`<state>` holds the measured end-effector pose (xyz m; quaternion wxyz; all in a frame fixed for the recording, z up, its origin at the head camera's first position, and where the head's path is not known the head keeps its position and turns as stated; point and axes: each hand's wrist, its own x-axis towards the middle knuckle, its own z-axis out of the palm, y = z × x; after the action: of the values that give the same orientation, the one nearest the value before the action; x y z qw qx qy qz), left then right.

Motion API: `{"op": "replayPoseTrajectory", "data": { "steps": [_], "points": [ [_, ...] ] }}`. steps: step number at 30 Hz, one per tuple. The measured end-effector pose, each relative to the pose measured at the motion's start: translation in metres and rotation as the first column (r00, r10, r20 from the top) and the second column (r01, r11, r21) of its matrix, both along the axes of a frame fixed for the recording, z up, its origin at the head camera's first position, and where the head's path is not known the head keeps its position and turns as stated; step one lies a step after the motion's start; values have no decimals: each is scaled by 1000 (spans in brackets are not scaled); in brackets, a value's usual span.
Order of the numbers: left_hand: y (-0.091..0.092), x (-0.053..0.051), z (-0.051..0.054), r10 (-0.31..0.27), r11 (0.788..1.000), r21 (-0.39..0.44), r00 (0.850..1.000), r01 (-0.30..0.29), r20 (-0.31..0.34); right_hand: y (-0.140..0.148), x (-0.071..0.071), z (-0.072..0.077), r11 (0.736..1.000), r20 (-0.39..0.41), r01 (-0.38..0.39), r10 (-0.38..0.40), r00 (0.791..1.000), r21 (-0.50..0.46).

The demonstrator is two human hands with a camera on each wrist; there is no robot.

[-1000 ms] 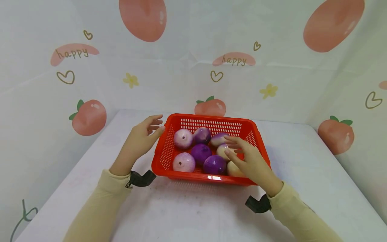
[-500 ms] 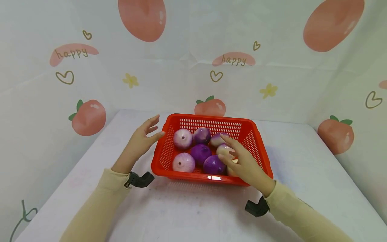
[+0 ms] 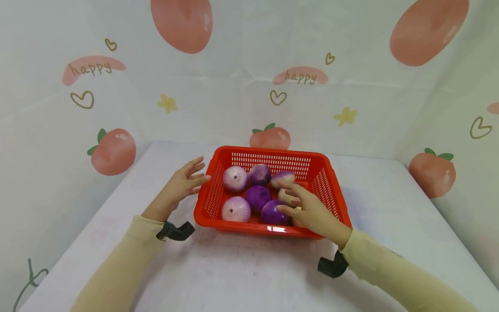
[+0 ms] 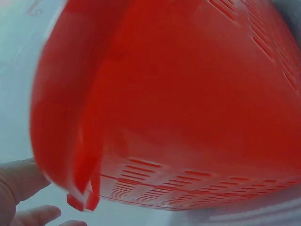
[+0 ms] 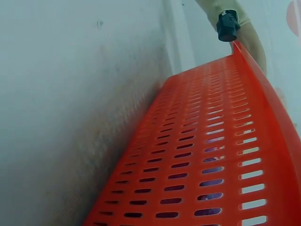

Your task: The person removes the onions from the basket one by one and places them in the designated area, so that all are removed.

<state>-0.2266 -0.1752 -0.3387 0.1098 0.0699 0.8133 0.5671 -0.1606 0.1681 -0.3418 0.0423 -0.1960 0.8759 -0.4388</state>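
Observation:
A red plastic basket (image 3: pixel 329 186) with slotted walls holds several onions. Two pale pink-purple onions, one at the back left (image 3: pixel 235 178) and one at the front left (image 3: pixel 236 209), lie near deep purple ones (image 3: pixel 258 198). Whitish onions on the right are partly hidden under my right hand (image 3: pixel 313 212), which hovers over that side with fingers extended and grips nothing. My left hand (image 3: pixel 175 188) is beside the basket's left rim, fingers spread, thumb tip at the rim; contact cannot be told. In the left wrist view, the fingers (image 4: pixel 21 181) appear near the red rim.
The basket stands on a white-covered table (image 3: pixel 234 277), close to a white backdrop (image 3: pixel 234 104) printed with peaches, hearts and "happy". Each wrist carries a black camera mount (image 3: pixel 177 231).
My left hand has drawn slightly back toward me along the rim. My right hand has shifted a little left over the onions. The basket and onions stay in place.

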Motion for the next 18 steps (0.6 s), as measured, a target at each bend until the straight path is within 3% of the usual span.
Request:
{"op": "replayPoseTrajectory", "data": {
  "steps": [9, 18],
  "points": [
    [-2, -4, -8, -14, 995, 101, 991, 0, 135, 3, -4, 0, 1000, 125, -4, 2, 992, 11],
    [-3, -5, -12, -12, 993, 114, 982, -10, 189, 4, -9, -4, 1000, 208, 8, -6, 978, -5]
  ]
}}
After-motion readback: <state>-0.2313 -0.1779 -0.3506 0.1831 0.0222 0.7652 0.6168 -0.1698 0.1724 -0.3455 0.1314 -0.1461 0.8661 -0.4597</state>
